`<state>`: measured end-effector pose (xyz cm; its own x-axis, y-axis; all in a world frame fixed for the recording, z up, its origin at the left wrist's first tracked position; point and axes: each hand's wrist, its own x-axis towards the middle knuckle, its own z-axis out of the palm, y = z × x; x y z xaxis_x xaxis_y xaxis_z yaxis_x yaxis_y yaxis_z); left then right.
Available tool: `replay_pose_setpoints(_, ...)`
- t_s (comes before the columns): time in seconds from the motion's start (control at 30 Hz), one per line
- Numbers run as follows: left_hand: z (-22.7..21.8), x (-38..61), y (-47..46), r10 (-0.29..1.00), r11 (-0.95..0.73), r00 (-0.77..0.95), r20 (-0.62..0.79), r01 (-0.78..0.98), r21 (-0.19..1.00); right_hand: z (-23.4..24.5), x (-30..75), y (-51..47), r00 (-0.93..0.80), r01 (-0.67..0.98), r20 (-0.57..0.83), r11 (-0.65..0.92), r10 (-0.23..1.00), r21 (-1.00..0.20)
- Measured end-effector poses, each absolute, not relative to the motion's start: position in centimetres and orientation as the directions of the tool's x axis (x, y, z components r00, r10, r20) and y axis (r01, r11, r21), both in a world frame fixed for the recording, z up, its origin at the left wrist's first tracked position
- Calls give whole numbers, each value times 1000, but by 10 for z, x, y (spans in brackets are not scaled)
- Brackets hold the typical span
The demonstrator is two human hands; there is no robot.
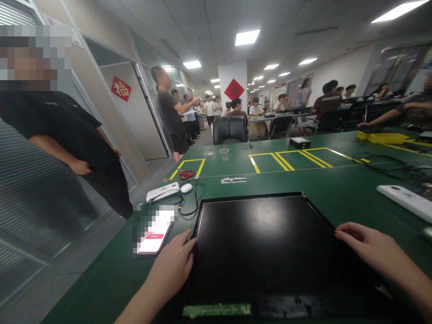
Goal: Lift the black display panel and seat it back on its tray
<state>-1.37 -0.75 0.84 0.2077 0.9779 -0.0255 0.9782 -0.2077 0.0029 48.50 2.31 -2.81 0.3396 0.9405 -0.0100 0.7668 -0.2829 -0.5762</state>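
A black flat display panel (pixel 266 243) lies in front of me, glossy, with a thin dark frame around it. Along its near edge runs a green circuit board strip (pixel 218 310). My left hand (pixel 175 261) is closed at the panel's left edge, fingertips pressed against the frame. On the opposite side, my right hand (pixel 367 243) pinches the right edge between thumb and fingers. Just left of my left hand rests a phone (pixel 153 236) with a lit screen, partly blurred out.
Red-handled scissors (pixel 186 174), a white device (pixel 163 192) and black cables lie at the left on the green table (pixel 111 288). Another white device (pixel 407 200) is at the right. Further back are a yellow tray (pixel 383 137) and a black box (pixel 299 142). A person stands at the left.
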Motion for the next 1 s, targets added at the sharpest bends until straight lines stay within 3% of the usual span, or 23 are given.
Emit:
replay_pose_setpoints(0.53,2,-17,-2,975,-204,221,-33,942,267,-26,482,20,348,777,-7,-293,937,-557)
replay_pose_setpoints(1.0,2,-22,-2,987,-154,161,-3,952,263,-16,473,18,363,747,-6,-295,932,-596)
